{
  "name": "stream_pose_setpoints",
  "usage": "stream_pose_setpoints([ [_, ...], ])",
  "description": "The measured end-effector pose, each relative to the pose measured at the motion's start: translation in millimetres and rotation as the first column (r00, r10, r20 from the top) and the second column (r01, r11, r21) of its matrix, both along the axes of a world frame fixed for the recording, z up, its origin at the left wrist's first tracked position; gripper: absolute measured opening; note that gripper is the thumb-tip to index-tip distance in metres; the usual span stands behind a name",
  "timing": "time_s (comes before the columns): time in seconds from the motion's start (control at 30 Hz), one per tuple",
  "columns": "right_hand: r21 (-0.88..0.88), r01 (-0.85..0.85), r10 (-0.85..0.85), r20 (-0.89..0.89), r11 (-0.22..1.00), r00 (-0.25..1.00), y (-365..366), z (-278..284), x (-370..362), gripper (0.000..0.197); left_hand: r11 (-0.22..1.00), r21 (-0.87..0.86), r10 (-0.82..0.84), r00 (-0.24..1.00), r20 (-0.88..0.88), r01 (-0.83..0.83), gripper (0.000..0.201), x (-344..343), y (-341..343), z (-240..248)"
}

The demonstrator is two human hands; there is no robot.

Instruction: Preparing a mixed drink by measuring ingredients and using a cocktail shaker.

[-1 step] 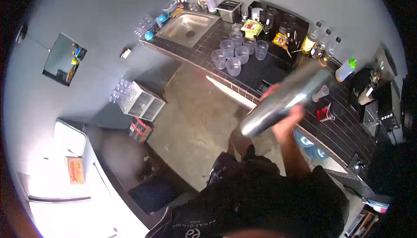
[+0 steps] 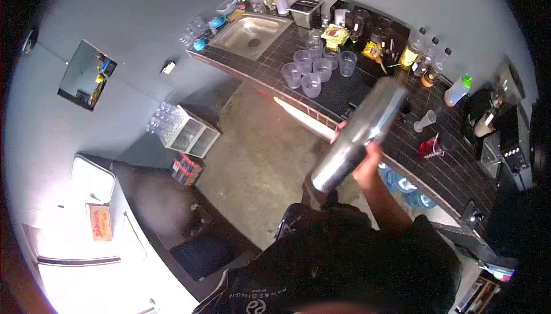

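A long silver cocktail shaker (image 2: 359, 136) is held slanting in front of me, its upper end toward the counter and its lower end near my body. My right hand (image 2: 367, 162) is closed around its near right side. My left hand (image 2: 339, 131) is mostly hidden behind the shaker, with only some fingers showing at its left edge; it appears to grip from the far side. On the counter beyond stand a small clear jigger-like cup (image 2: 425, 121) and a small vessel of red liquid (image 2: 431, 147). The shaker's upper end is slightly blurred.
Several clear plastic cups (image 2: 311, 85) stand on the dark tiled counter (image 2: 275, 76), left of the shaker. A sink (image 2: 252, 36) lies further left. Bottles (image 2: 411, 50), a green-capped squeeze bottle (image 2: 457, 91) and a coffee grinder (image 2: 509, 84) line the back right. Blue water jugs (image 2: 420, 199) sit below.
The shaker has swung left and slightly down, and stands a little steeper. Both hands have moved with it and keep their hold.
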State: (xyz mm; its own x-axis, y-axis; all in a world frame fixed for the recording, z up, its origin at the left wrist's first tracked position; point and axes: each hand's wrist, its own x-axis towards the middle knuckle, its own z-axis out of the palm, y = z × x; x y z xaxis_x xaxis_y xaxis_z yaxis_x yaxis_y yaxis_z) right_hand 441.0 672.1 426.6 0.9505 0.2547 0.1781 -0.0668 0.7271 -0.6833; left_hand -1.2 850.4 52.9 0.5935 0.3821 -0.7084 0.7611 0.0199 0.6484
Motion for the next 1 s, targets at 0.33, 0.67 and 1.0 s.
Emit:
stream_pose_setpoints([
  [0.33, 0.307, 0.313, -0.376, 0.172, 0.899, 0.91, -38, 117, -6, 0.084, 0.959, 0.16, 0.205, 0.963, 0.173, -0.233, 0.035, -58, 15, 18],
  [0.67, 0.434, 0.298, -0.363, 0.072, 0.85, 0.929, -2, 118, -36, 0.085, 0.803, -0.126, 0.592, 0.756, 0.281, -0.582, 0.034, -174, 65, -68],
  [1.0, 0.376, 0.339, -0.342, -0.06, 0.863, 0.938, 35, 80, -40, 0.077, 0.734, 0.632, -0.322, 0.947, 0.001, 0.249, 0.034, -228, 83, -71],
])
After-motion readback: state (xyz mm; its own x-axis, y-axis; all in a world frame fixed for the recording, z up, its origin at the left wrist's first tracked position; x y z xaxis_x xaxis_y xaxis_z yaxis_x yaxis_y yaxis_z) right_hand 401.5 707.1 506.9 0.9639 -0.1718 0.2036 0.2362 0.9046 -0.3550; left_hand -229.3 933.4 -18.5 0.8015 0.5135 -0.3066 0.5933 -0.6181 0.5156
